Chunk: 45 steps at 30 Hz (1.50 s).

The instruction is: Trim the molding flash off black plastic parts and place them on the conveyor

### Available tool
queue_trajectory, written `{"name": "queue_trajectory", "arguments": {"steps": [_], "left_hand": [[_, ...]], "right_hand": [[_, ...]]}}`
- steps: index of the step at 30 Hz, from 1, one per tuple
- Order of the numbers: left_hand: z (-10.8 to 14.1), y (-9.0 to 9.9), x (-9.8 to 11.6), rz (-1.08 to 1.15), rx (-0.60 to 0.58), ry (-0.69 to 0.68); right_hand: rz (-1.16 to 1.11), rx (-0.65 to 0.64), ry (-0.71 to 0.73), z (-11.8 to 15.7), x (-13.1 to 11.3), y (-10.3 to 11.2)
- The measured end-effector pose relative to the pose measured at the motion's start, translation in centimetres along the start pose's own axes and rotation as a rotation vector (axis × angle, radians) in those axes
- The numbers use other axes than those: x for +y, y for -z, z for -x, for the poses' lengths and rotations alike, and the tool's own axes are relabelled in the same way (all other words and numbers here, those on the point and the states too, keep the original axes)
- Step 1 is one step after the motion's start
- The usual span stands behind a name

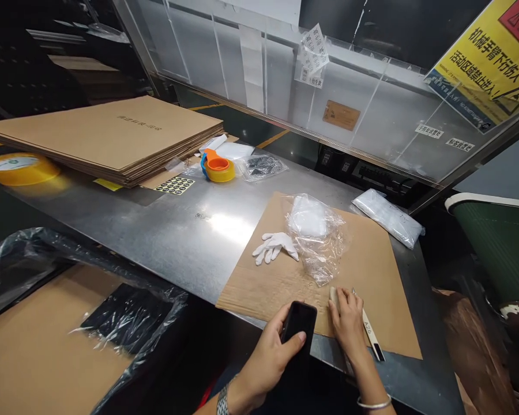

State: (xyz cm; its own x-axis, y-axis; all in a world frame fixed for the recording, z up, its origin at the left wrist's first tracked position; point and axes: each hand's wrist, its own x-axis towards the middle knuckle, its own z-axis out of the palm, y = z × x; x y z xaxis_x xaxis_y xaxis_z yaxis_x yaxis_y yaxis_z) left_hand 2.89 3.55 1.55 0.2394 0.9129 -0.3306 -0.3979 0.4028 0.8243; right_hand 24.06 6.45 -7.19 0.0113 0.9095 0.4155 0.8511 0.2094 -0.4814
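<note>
My left hand [273, 351] is wrapped round a black smartphone [300, 323], its thumb across the dark screen, just off the table's front edge. My right hand [348, 323] rests on a flat cardboard sheet [380, 288], fingers curled over a small pale rounded object [333, 296] whose kind is mostly hidden. Against that hand's right side lies a whitish box cutter [371, 331] marked A26; I cannot tell whether the fingers touch it. Farther up the sheet are a white glove [275, 246] and a clear plastic bag [322, 253] with white contents.
A stack of cardboard [112, 135] covers the table's far left, near yellow tape [19, 169] and an orange tape dispenser [218, 165]. A wrapped white packet [389, 216] lies at right. A plastic-lined box [47, 323] stands lower left; a clear panel [281, 86] borders the back.
</note>
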Motion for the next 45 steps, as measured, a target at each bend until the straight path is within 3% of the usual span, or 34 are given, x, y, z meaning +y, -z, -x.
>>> {"name": "queue_trajectory", "arguments": {"steps": [3, 7, 10, 19, 30, 33, 35, 38, 40, 42, 45], "left_hand": [[0.4, 0.3, 0.1, -0.027, 0.001, 0.046], [0.7, 0.3, -0.1, -0.045, -0.096, 0.126], [0.9, 0.3, -0.3, -0.081, -0.141, 0.123], [1.7, 0.8, -0.1, -0.077, -0.150, 0.147], [1.3, 1.0, -0.3, -0.085, -0.136, 0.203], [1.0, 0.7, 0.1, 0.059, -0.172, 0.332], [0.5, 0.5, 0.1, 0.254, -0.224, 0.474], [-0.5, 0.8, -0.4, 0.529, -0.268, 0.607], [-1.2, 1.4, -0.8, 0.614, -0.255, 0.628], [-1.7, 2.0, -0.9, 0.653, -0.217, 0.629], [-2.1, 2.3, -0.6, 0.703, -0.122, 0.569]], "right_hand": [[-0.098, -0.035, -0.010, -0.2, -2.8, 1.9], [-0.609, -0.261, -0.024, -0.4, -7.9, 5.3], [-0.784, -0.372, -0.072, -0.9, -9.8, 6.6], [-0.879, -0.503, -0.099, -1.3, -9.3, 6.9], [-0.899, -0.464, -0.135, -0.9, -9.2, 6.2], [-0.928, -0.442, -0.189, -0.8, -9.3, 5.7], [-0.911, -0.385, -0.248, -0.6, -8.7, 5.1], [-0.547, -0.209, -0.315, 0.0, -5.7, 4.1], [-0.204, -0.082, -0.363, 0.5, -2.7, 3.6], [-0.034, -0.014, -0.404, 1.2, 0.4, 3.4], [0.098, -0.013, -0.416, 2.1, 3.6, 3.3]]}}
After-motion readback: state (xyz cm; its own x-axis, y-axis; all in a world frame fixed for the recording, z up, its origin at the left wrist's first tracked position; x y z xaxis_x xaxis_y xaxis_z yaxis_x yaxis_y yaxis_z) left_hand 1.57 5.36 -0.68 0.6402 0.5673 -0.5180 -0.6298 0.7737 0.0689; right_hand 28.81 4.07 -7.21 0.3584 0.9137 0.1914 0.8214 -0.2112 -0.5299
